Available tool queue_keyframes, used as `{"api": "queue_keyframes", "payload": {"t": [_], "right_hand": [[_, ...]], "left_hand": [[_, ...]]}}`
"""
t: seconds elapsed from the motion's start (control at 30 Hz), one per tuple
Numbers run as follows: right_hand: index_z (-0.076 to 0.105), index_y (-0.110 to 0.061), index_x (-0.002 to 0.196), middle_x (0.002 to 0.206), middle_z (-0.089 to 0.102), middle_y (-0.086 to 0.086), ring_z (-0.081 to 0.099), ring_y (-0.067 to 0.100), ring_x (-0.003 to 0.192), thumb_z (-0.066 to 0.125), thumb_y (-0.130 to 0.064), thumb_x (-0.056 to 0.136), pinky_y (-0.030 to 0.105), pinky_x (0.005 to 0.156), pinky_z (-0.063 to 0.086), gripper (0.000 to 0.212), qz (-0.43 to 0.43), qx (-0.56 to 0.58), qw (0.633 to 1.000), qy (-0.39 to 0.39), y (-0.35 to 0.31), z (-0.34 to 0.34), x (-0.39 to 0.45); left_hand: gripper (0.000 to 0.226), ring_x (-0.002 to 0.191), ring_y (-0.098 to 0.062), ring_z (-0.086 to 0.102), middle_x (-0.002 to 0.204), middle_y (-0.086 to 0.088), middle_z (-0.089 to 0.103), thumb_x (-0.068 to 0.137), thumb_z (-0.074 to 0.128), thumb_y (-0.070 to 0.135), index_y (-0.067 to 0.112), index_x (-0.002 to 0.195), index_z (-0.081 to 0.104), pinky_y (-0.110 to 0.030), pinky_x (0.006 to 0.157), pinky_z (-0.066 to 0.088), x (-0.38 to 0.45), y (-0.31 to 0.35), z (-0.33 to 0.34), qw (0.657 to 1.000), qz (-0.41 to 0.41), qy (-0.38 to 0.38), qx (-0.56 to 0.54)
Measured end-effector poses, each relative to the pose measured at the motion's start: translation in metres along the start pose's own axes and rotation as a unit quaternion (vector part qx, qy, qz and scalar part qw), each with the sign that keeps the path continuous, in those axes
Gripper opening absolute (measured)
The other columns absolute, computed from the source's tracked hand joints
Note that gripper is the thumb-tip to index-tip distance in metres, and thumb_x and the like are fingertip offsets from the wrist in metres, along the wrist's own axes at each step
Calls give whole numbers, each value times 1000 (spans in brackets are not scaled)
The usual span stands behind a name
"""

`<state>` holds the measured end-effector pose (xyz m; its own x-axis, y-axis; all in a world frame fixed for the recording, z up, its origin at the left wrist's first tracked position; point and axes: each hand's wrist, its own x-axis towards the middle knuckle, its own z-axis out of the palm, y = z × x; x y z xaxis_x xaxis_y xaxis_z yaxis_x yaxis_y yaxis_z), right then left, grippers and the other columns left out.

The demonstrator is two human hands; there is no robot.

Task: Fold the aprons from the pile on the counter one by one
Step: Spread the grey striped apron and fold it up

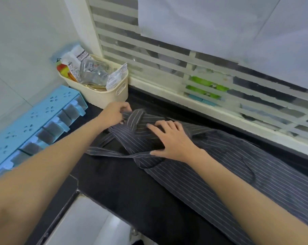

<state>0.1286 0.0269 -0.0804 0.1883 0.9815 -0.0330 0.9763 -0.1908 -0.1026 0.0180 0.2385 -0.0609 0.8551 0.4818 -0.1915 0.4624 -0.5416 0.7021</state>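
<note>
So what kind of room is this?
Probably a kitchen. There's a dark stone counter, a light blue plastic rack of small seasoning drawers against the tiled wall, and a cream plastic basket stuffed with food packets. A dark pinstriped apron lies on the counter.

Matt pinstriped cloth apron (211,167), dark speckled stone counter (125,188), smooth plastic basket (103,96)

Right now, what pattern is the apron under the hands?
Dark grey fabric apron with thin pale pinstripes, spread on the black counter; clearest in the head view.
</note>
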Motion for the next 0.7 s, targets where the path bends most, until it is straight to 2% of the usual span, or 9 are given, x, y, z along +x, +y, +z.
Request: {"api": "queue_keyframes", "payload": {"t": [0.1, 0.2, 0.27, 0.33, 0.4, 0.5, 0.57, 0.63, 0.7], "right_hand": [[-2, -25, 151, 153, 16, 3, 14, 25, 141, 57, -65, 79, 48, 116, 4, 102, 124, -2, 992, -19, 50, -14, -16], [2, -21, 151, 155, 13, 7, 15, 30, 141, 60, -55, 82, 48, 115, 10, 97, 216, 29, 975, -42, 81, -18, -23], [0, -21, 152, 156, 8, 9, 16, 33, 141, 59, -48, 87, 49, 115, 14, 91, 250, 45, 960, -118, 85, -8, -24], [0, -23, 152, 158, 3, 10, 14, 35, 142, 56, -43, 91, 51, 114, 17, 85, 264, 59, 945, -185, 82, 8, -25], [1, -25, 152, 158, -1, 10, 10, 36, 143, 54, -39, 93, 52, 114, 16, 80, 267, 80, 937, -212, 77, 22, -24], [2, -27, 151, 158, -7, 9, 5, 36, 144, 52, -38, 94, 53, 114, 15, 76, 265, 78, 941, -197, 76, 28, -21], [0, -31, 151, 158, -13, 7, -1, 36, 144, 53, -41, 93, 56, 114, 13, 79, 245, 67, 944, -211, 78, 29, -20], [1, -34, 151, 158, -15, 6, -4, 37, 144, 55, -45, 91, 58, 113, 10, 82, 231, 63, 936, -257, 78, 33, -21], [21, -28, 149, 159, 1, 7, 2, 36, 144, 53, -46, 92, 58, 113, 9, 69, 236, 68, 939, -239, 78, 35, -18]], "left_hand": [[14, 54, -14, 48, 67, -4, 56, 92, 52, 3, 8, 81, 60, -20, 50, 40, 3, -1, -11, 997, -63, -42, -24], [19, 46, -13, 37, 59, -2, 49, 96, 51, 21, 12, 80, 58, -20, 42, 31, 3, -2, -15, 990, -117, -39, -66], [21, 56, -19, 47, 72, -10, 60, 97, 49, 23, 10, 86, 61, -27, 54, 41, 4, -11, -17, 987, -137, -48, 76], [24, 81, -28, 58, 105, -19, 64, 94, 46, 17, 3, 109, 60, -33, 76, 46, 3, -20, -18, 942, -169, -42, 288], [32, 106, -32, 57, 122, -16, 57, 92, 47, 15, 8, 123, 53, -37, 80, 44, 1, -23, -15, 890, -193, -28, 411], [38, 115, -32, 49, 128, -14, 51, 91, 50, 17, 10, 128, 47, -43, 86, 44, 11, -17, 4, 903, -50, 14, 426], [56, 128, -27, 37, 142, -8, 40, 88, 56, 20, 16, 140, 35, -42, 101, 39, 18, -14, 21, 906, 88, -70, 407], [72, 137, -24, 27, 150, -4, 30, 87, 59, 25, 19, 148, 20, -39, 107, 33, 25, -12, 40, 880, 116, -179, 423], [78, 136, -24, 30, 152, -5, 28, 88, 59, 28, 20, 150, 13, -38, 108, 34, 33, -11, 58, 891, 84, -212, 392]]}}
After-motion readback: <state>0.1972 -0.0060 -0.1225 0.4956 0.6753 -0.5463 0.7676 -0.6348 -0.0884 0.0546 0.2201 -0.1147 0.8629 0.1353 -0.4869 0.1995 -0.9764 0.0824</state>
